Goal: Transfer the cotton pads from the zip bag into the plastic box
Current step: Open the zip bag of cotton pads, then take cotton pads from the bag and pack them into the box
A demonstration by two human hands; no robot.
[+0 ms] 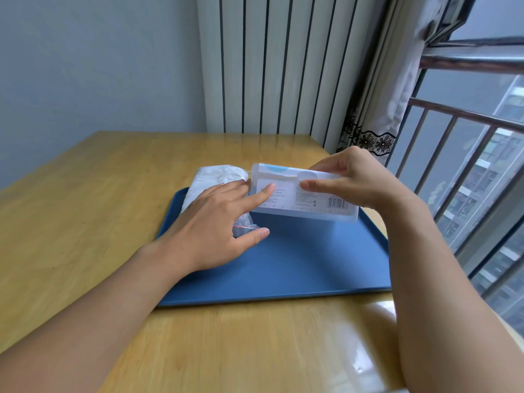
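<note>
Translucent plastic, labelled, barcode at its right end: that is the plastic box [304,194], and you hold it tilted up off the blue tray [283,265], toward the tray's far right. Your right hand [354,180] pinches the box's top edge, thumb on the near face, fingers curled over the far side; the grip is closed on the box and appears to bear its weight. Your left hand [215,219] is spread, fingers nearly straight; the index fingertip touches the box's near face at its left end, gripping nothing. Beneath and beyond that hand lies the zip bag [209,180], on the tray's far left corner, partly overhanging onto the wooden table [85,194]. The cotton pads [215,173] show as a white mass inside the bag; the bag's mouth, with a thin red line, pokes out just beside your left thumb, and you cannot tell from here whether it is sealed. Judging by this, the task is barely started: no pads are out, the box looks unopened, nothing loose lies on the tray. Left to do: open the box, open the bag, move every pad across.
</note>
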